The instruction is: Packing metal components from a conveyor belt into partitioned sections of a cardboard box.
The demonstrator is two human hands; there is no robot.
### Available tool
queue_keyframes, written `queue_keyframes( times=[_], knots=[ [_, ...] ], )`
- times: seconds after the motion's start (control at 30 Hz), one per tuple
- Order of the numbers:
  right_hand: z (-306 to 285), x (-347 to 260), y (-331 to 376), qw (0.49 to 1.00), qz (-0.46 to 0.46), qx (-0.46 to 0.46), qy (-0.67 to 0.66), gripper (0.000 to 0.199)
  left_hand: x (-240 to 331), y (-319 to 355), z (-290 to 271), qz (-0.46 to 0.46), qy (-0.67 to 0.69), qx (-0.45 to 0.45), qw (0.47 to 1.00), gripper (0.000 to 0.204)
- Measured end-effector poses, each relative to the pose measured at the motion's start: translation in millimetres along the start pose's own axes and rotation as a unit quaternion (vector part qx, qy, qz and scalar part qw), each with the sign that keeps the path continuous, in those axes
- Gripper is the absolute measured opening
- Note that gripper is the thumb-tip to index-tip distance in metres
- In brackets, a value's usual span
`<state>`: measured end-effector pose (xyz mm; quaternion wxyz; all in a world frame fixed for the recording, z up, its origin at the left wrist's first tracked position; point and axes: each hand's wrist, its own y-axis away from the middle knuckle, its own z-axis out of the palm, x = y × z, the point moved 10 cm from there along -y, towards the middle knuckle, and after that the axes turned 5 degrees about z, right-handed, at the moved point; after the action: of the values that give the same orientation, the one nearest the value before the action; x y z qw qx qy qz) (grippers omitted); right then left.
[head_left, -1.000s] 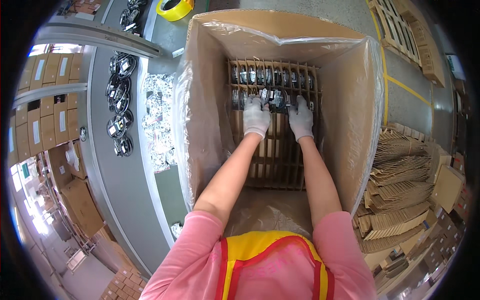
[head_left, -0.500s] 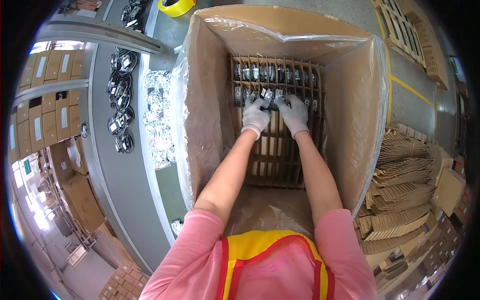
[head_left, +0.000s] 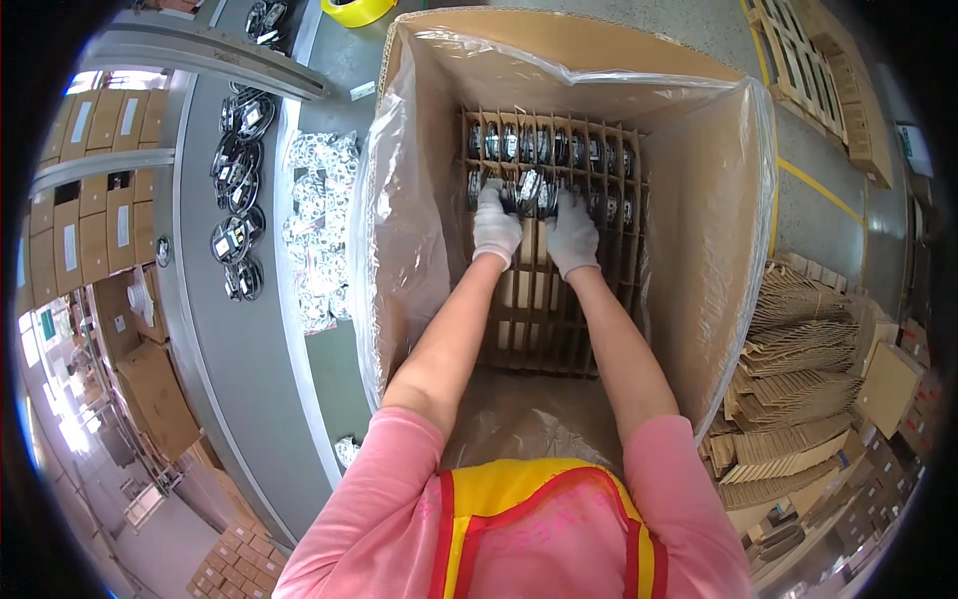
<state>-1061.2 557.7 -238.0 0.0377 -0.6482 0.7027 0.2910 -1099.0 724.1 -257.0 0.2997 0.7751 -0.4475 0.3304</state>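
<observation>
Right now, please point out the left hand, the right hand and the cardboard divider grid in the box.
left hand [head_left: 496, 232], head view, back of the white glove.
right hand [head_left: 573, 237], head view, back of the white glove.
cardboard divider grid [head_left: 539, 324], head view, bare slats below the hands.

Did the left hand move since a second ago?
Yes. The left hand slid left along the cardboard divider grid, away from its middle slots toward its left edge.

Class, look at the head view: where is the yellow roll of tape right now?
The yellow roll of tape lies at the top edge of the head view, on the grey surface just left of the big cardboard box's far left corner.
</observation>
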Motion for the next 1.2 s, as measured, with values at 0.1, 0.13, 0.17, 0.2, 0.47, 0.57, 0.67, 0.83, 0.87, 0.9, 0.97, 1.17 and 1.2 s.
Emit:
queue_keyframes(
  times=[0.1, 0.13, 0.17, 0.2, 0.47, 0.57, 0.67, 0.83, 0.87, 0.9, 0.97, 1.17, 1.2],
  knots=[
    [12, -2, 3, 0.997, -0.025, -0.072, 0.023, 0.032, 6, -1, 5, 0.042, -0.058, -0.010, 0.997, 0.057],
    [13, 1, 4, 0.996, -0.014, -0.089, 0.012, 0.031, 8, 0, 7, 0.063, -0.088, -0.016, 0.994, 0.059],
    [-1, 15, 3, 0.997, 0.048, -0.054, -0.041, 0.030, 9, -3, 8, 0.063, -0.088, -0.016, 0.994, 0.059],
    [1, 18, 0, 0.997, 0.049, -0.053, -0.040, 0.030, 8, -6, 10, 0.061, -0.087, -0.025, 0.994, 0.059],
    [-12, -12, -11, 0.988, 0.057, -0.007, -0.146, 0.036, -16, -13, 6, 0.059, 0.057, -0.003, 0.997, 0.047],
    [-11, -19, -17, 0.990, 0.030, -0.015, -0.137, 0.037, -11, -8, 3, 0.059, 0.057, 0.011, 0.997, 0.047],
    [-20, -20, -35, 0.988, 0.002, 0.022, -0.152, 0.034, -12, -7, 2, 0.062, 0.071, 0.018, 0.995, 0.049],
    [5, -27, -27, 0.972, 0.014, 0.023, -0.235, 0.031, -38, -9, -1, 0.047, 0.111, 0.048, 0.992, 0.052],
    [14, -8, -27, 0.955, 0.045, 0.039, -0.290, 0.029, -30, -8, 5, 0.045, 0.116, 0.042, 0.991, 0.052],
    [15, 1, -26, 0.956, 0.054, 0.044, -0.284, 0.029, -12, -6, 10, 0.024, 0.073, 0.016, 0.997, 0.052],
    [16, -1, -16, 0.883, 0.121, 0.019, -0.452, 0.023, -6, -5, 10, 0.002, 0.025, -0.003, 1.000, 0.053],
    [6, -45, -31, 0.837, 0.140, -0.040, -0.527, 0.020, -35, -8, 8, 0.022, 0.110, 0.067, 0.991, 0.035],
    [7, -44, -34, 0.832, 0.147, -0.042, -0.533, 0.019, -36, -10, 14, 0.023, 0.113, 0.065, 0.991, 0.035]
  ],
)
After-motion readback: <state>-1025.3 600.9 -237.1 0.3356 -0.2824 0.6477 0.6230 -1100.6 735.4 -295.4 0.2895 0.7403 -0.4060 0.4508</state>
